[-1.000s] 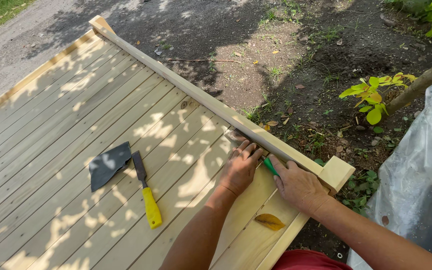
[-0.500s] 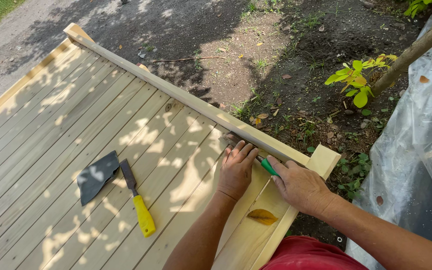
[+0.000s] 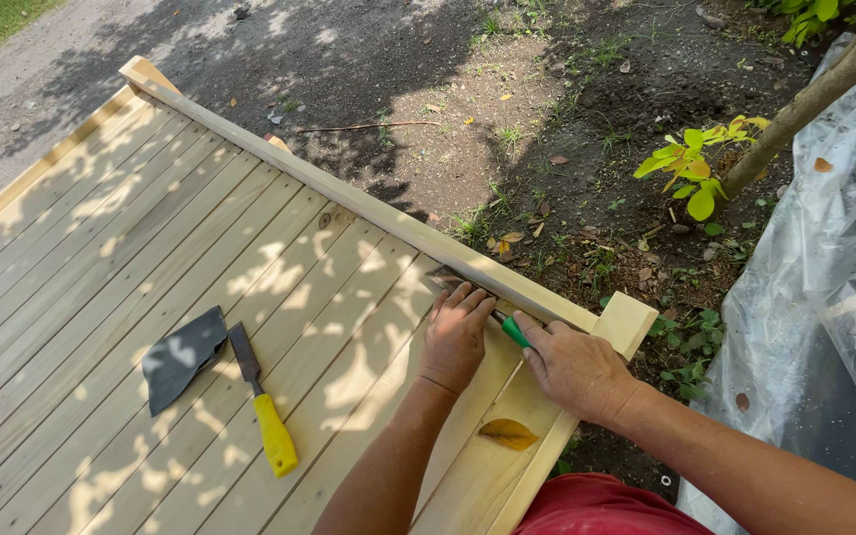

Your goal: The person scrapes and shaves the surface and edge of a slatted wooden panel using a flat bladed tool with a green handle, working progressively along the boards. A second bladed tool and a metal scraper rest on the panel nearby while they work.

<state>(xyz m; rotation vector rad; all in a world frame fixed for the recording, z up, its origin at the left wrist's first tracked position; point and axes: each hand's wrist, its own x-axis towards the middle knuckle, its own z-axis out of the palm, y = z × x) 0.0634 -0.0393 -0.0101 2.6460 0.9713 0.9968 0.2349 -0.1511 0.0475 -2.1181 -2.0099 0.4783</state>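
Observation:
My right hand (image 3: pixel 574 368) grips a tool with a green handle (image 3: pixel 514 330), held low against the inside of the long wooden rail (image 3: pixel 349 194) near the corner post (image 3: pixel 625 322). My left hand (image 3: pixel 456 332) lies flat on the deck boards beside the rail, fingers over the tool's dark front end; the tip is hidden. A chisel with a yellow handle (image 3: pixel 271 428) rests on the pale wooden deck (image 3: pixel 111 258) to the left, next to a dark sheet of sandpaper (image 3: pixel 182 355).
A yellow leaf (image 3: pixel 507 433) lies on the board near my arms. Beyond the rail is bare soil with weeds, a small leafy plant (image 3: pixel 695 168) and a slanting trunk (image 3: pixel 814 94). Clear plastic sheeting (image 3: pixel 824 297) covers something at right.
The view has shifted slightly, so the deck and tools sit a little further right in frame. Both hands stay at the same spot on the rail, with only small movement.

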